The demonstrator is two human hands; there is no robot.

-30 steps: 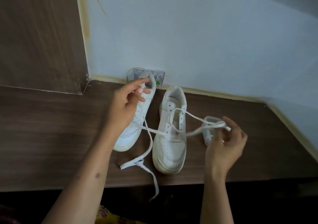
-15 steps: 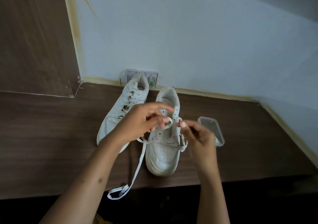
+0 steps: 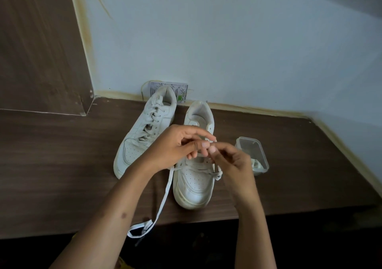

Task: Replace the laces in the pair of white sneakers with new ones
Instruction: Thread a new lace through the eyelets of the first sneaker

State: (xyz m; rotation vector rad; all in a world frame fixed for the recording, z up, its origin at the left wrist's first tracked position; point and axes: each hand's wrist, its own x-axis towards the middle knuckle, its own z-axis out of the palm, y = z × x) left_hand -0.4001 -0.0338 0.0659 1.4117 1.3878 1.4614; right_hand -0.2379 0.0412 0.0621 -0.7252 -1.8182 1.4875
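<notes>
A: Sneakers are seen side by side on the wooden table (image 3: pixel 51 165), toes toward the near edge. The left sneaker (image 3: pixel 144 132) is fully laced.

B: And the right sneaker (image 3: pixel 196 184)?

A: Only partly laced. The lace (image 3: pixel 163 202) is trailed from it past the table edge.

B: The hands?

A: Both are held over its eyelets. The left hand (image 3: pixel 175 144) and right hand (image 3: pixel 231 161) are curled fingertip to fingertip; what is pinched cannot be told. A clear plastic container (image 3: pixel 253 155) is set just beside.
</notes>
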